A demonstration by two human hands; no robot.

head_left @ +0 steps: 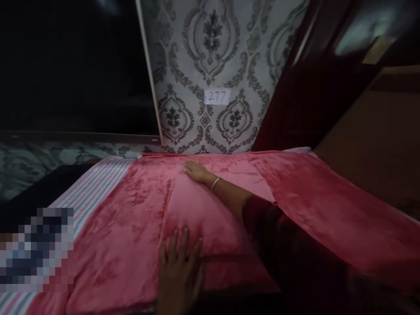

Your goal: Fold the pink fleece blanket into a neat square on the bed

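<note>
L hand [180, 267] (lower ctr., fingers spread) & R hand [197, 171] (ctr.) lay flat, gripping nothing; pink blanket [200, 205] seemed soft, floppy, prob. best held by edges.

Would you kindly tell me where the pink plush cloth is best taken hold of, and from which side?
Probably pinch the pink plush cloth by its left edge, coming from the left: that long edge borders the striped cloth, while the left hand and right hand are spread farther to the right.
</note>
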